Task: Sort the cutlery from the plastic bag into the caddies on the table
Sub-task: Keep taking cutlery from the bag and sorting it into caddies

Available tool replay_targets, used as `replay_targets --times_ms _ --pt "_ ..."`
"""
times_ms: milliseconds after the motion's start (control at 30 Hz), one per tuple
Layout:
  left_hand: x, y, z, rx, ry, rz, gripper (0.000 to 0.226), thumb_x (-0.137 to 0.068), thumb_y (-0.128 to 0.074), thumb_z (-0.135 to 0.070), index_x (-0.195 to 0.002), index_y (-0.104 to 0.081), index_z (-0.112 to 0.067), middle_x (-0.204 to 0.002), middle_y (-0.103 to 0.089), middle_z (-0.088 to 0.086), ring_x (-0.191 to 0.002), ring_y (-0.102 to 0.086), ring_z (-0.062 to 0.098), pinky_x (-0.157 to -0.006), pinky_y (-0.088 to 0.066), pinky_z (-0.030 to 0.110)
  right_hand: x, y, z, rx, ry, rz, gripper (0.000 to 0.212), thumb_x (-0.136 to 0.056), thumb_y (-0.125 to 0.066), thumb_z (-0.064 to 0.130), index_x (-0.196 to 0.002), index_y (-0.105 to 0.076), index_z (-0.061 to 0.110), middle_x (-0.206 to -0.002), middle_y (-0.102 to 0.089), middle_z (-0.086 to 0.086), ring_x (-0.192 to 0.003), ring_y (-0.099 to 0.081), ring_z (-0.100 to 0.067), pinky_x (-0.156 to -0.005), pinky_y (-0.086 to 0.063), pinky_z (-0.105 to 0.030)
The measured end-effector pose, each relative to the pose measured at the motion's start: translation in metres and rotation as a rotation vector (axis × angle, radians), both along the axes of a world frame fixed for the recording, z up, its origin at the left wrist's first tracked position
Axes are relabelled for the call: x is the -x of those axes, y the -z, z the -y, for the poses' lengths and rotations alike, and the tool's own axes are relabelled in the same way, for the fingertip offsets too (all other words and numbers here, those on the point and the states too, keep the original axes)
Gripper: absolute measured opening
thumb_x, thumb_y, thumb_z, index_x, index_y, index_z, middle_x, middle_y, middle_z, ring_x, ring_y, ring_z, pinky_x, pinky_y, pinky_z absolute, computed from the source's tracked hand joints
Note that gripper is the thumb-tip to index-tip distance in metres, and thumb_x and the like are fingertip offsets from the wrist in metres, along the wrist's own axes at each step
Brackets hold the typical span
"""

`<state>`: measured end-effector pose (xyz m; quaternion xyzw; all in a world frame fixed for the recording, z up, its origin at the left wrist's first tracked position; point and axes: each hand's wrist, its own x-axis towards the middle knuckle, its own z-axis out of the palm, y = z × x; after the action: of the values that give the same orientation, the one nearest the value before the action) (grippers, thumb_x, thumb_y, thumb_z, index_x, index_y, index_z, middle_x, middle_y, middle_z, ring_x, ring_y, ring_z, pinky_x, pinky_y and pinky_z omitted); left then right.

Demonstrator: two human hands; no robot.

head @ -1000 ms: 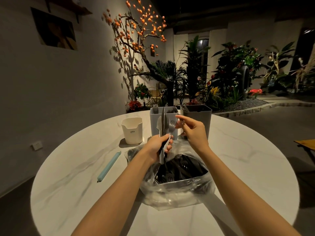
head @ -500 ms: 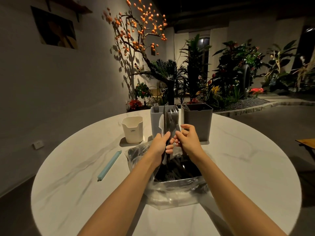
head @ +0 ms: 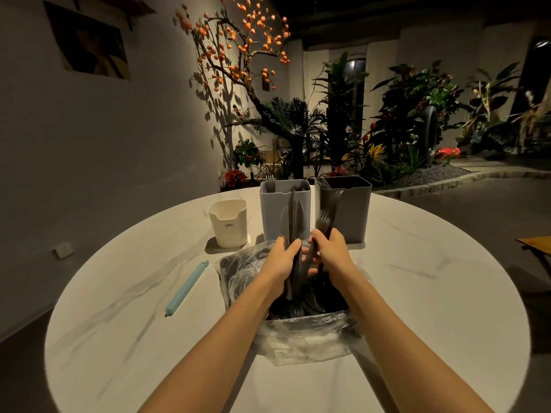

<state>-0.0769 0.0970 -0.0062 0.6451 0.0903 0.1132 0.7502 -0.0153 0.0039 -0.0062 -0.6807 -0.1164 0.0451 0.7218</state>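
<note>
Two bare hands work above a clear plastic bag (head: 301,338) full of dark plastic cutlery (head: 298,308), which sits at the centre of a round white marble-patterned tabletop (head: 432,293). The left hand (head: 280,263) has its grip curled round a bundle of dark knives (head: 290,219) that stand upright, blades pointing toward 12 o'clock. The right hand (head: 331,251), just beside the left at its 3 o'clock, pinches the handle of a dark plastic fork (head: 323,220), tines up and tilted slightly toward 1 o'clock. The fingertips of both hands meet over the open mouth of the bag.

Three caddies stand beyond the bag. At 12 o'clock is a light grey rectangular caddy (head: 284,210), with a fork head (head: 270,181) showing above its far left rim. Touching or just beside it at 1 o'clock is a dark grey rectangular caddy (head: 353,213); what it holds cannot be made out in the dim light. At 11 o'clock sits a shorter cream-coloured cup-shaped caddy (head: 229,223) with a notched front and small printed lettering.

At 9 o'clock from the bag, apart from it, a pale blue plastic sealing clip (head: 187,289) lies flat on the tabletop, slanted. A tree with orange fruit (head: 238,52) and leafy plants (head: 402,123) fill the dim background.
</note>
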Motion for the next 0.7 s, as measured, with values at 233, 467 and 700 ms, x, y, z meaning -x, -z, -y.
replay_targets --times_ms 233,467,700 --pt "0.002 0.005 -0.004 -0.02 0.074 0.029 0.024 -0.103 -0.04 -0.013 -0.127 -0.034 -0.012 -0.069 -0.049 0.003 -0.049 -0.044 0.008 -0.045 -0.04 0.02 -0.001 0.001 0.004 -0.149 0.005 -0.04 0.008 -0.102 -0.035 0.011 -0.101 -0.042 0.006 -0.063 -0.039 -0.003 -0.049 -0.038 -0.01 -0.046 -0.039 -0.02" --pt "0.007 0.003 -0.001 -0.083 0.15 0.056 0.034 -0.105 -0.035 -0.031 -0.115 -0.051 -0.003 -0.068 -0.053 0.001 -0.042 -0.035 0.006 -0.038 -0.03 0.016 0.005 -0.003 0.006 -0.099 -0.095 0.03 0.029 -0.09 -0.065 0.034 -0.079 -0.062 0.007 -0.063 -0.054 -0.007 -0.056 -0.048 -0.017 -0.05 -0.037 -0.025" --pt "0.014 0.002 0.004 -0.107 0.052 0.08 0.024 -0.105 -0.038 -0.022 -0.103 -0.058 -0.008 -0.079 -0.073 0.002 -0.062 -0.067 0.014 -0.051 -0.049 0.021 0.007 -0.004 0.006 -0.179 -0.03 -0.01 0.017 -0.092 -0.062 0.02 -0.084 -0.065 0.005 -0.058 -0.056 0.002 -0.062 -0.06 -0.014 -0.05 -0.049 -0.021"
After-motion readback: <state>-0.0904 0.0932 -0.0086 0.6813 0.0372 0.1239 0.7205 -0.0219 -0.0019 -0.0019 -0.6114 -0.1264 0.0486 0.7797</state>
